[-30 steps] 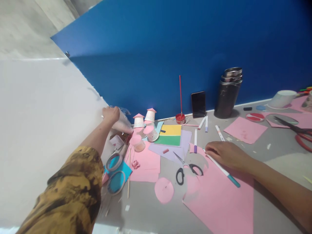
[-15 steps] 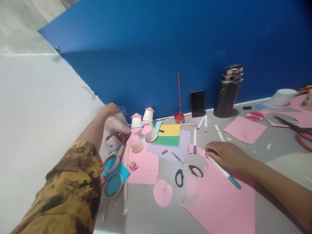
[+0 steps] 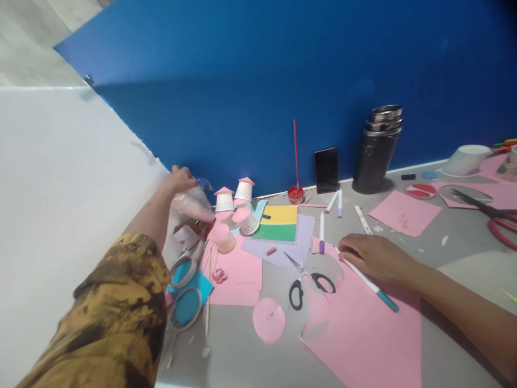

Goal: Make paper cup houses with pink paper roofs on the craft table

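Observation:
At the far left, my left hand (image 3: 181, 180) is closed on the gathered top of a clear plastic bag (image 3: 194, 203) with something pale pink inside. The bag leans in the corner beside several small paper cups with pink paper tops (image 3: 224, 200). My right hand (image 3: 365, 256) rests low over a large pink paper sheet (image 3: 371, 334), its fingers curled at the white end of a teal-capped marker (image 3: 369, 285). The fingertips partly cover that end. Black-handled scissors (image 3: 302, 277) lie partly open to its left, near a cut pink paper circle (image 3: 269, 320).
Tape rolls (image 3: 186, 307) and a thin wooden stick (image 3: 208, 293) lie at left. Along the blue panel stand a red tin with a red stick (image 3: 296, 194), a phone (image 3: 326, 170) and a dark flask (image 3: 375, 156). Large red-handled scissors (image 3: 503, 229) lie at right.
My left hand has turned slightly and shifted a little up and left, still on the bag. The view has moved slightly; my right hand stays by the marker.

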Demonstrator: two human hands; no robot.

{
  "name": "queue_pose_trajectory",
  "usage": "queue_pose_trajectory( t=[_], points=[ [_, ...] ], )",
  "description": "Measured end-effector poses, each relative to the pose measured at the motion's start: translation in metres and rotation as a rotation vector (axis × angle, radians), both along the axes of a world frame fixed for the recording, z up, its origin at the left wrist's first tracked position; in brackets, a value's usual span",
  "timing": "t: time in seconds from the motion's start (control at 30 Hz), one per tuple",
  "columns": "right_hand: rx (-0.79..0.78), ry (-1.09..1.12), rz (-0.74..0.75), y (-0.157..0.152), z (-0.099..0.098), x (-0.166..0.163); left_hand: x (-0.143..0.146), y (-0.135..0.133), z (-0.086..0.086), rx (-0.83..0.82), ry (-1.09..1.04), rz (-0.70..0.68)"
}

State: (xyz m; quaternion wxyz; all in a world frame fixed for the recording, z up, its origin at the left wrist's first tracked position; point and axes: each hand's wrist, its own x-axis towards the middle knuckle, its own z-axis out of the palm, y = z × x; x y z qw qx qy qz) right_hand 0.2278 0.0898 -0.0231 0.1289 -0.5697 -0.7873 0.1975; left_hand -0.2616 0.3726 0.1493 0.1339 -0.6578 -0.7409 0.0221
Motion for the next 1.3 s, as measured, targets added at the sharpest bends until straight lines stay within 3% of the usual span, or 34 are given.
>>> queue_pose_trajectory(
  t=[0.27, 0.53, 0.73, 0.83, 0.9, 0.97, 1.07, 1.13, 1.2, 1.3],
  points=[
    [0.003, 0.008, 0.007, -0.001, 0.001, 0.0, 0.006, -0.009, 0.003, 0.049, -0.055, -0.012],
    [-0.004, -0.013, 0.001, 0.001, -0.002, 0.0, 0.013, -0.027, 0.003, 0.32, -0.119, 0.005],
    [-0.002, -0.013, -0.009, -0.001, 0.0, -0.001, 0.037, -0.048, 0.036, 0.606, -0.248, -0.013],
    [0.125, 0.036, -0.091, 0.0, 0.0, 0.001, 0.063, -0.075, 0.046, 0.675, -0.605, -0.133],
    [0.252, 0.103, -0.153, 0.0, -0.001, 0.002, 0.087, -0.105, 0.033, 0.569, -0.72, -0.175],
    [0.363, 0.196, -0.179, -0.001, 0.0, 0.002, 0.115, -0.145, 0.001, 0.389, -0.851, -0.222],
    [0.433, 0.341, -0.118, -0.007, 0.001, -0.004, 0.162, -0.21, -0.066, -0.222, -1.51, -0.234],
    [0.452, 0.423, 0.002, -0.012, 0.002, -0.01, 0.195, -0.247, -0.107, -0.492, -1.786, -0.165],
    [0.524, 0.49, 0.144, -0.018, 0.003, -0.017, 0.225, -0.274, -0.134, -0.601, -1.992, -0.104],
    [0.667, 0.517, 0.276, -0.024, 0.006, -0.024, 0.254, -0.294, -0.148, -0.654, -2.159, -0.054]
  ],
)
